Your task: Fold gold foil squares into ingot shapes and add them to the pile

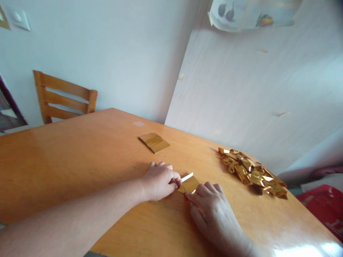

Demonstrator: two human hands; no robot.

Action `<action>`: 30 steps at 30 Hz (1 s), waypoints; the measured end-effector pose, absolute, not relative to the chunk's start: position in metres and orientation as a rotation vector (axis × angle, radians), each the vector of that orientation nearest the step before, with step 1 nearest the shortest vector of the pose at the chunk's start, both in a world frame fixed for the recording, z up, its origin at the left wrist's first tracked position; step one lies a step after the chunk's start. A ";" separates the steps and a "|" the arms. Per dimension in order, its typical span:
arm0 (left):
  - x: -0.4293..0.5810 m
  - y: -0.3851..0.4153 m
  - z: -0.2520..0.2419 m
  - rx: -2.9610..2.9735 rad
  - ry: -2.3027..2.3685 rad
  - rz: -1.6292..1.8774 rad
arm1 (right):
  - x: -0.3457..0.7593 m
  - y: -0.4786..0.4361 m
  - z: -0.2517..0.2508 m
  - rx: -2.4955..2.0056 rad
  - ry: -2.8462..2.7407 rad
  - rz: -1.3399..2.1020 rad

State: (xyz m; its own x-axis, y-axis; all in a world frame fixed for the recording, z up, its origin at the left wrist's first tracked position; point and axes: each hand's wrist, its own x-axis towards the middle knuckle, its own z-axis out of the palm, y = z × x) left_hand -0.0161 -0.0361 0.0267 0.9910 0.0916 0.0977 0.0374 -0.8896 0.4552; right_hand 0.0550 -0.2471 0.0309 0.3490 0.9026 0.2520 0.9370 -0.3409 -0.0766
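A small gold foil sheet (190, 184) lies on the wooden table between my hands, with a bright strip along its far edge. My left hand (160, 181) pinches its left side between thumb and forefinger. At its near right edge, my right hand (213, 210) holds the sheet with closed fingers, the thumb low against the foil. Farther back lies a flat stack of gold foil sheets (154, 142), untouched. To the right rests a pile of folded, crumpled-looking gold foil pieces (253, 173).
The wooden table (80, 153) meets a white wall and a leaning pale board (241, 82). A wooden chair (65, 94) stands beyond the far left edge. Something red (323, 205) lies past the right edge. A small pale patch (138, 124) is near the back edge.
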 end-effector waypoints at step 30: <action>-0.012 -0.039 0.022 2.680 0.131 0.198 | 0.058 -0.247 0.025 -2.376 -1.651 -0.176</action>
State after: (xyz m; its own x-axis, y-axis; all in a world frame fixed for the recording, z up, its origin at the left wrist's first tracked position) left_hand -0.0120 -0.0391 0.0225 0.9852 0.1244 0.1181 0.0603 -0.8955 0.4409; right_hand 0.0578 -0.2466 0.0254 0.3531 0.9056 0.2349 0.9348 -0.3311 -0.1289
